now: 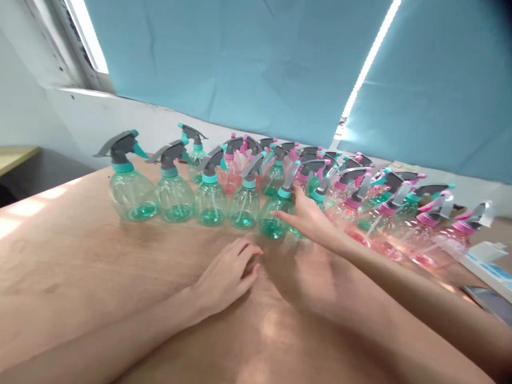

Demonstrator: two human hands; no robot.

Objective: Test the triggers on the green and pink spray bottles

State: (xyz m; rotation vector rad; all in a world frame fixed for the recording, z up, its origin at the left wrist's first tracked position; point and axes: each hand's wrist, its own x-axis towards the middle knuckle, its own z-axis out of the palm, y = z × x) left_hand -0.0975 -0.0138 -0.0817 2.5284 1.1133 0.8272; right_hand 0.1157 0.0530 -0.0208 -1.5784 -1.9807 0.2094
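Observation:
Across the table (80,266), a front row of clear green spray bottles with grey trigger heads and teal collars stands upright. My right hand (310,216) is at the right side of one green spray bottle (270,221), its thumb across the front and its fingers partly hidden behind. That bottle stands on the table with some green at its bottom. Another green bottle (319,197) is partly covered by this hand. My left hand (228,274) rests on the wood in front of the row, fingers loosely bent, thumb apart, holding nothing.
Pink spray bottles (428,226) continue the row rightward, and more pink and green ones crowd behind. One green bottle (197,162) stands behind the row at left. A white-and-blue box (486,266) and a dark flat object (490,301) lie at right. Blue sheets (240,64) cover the window behind.

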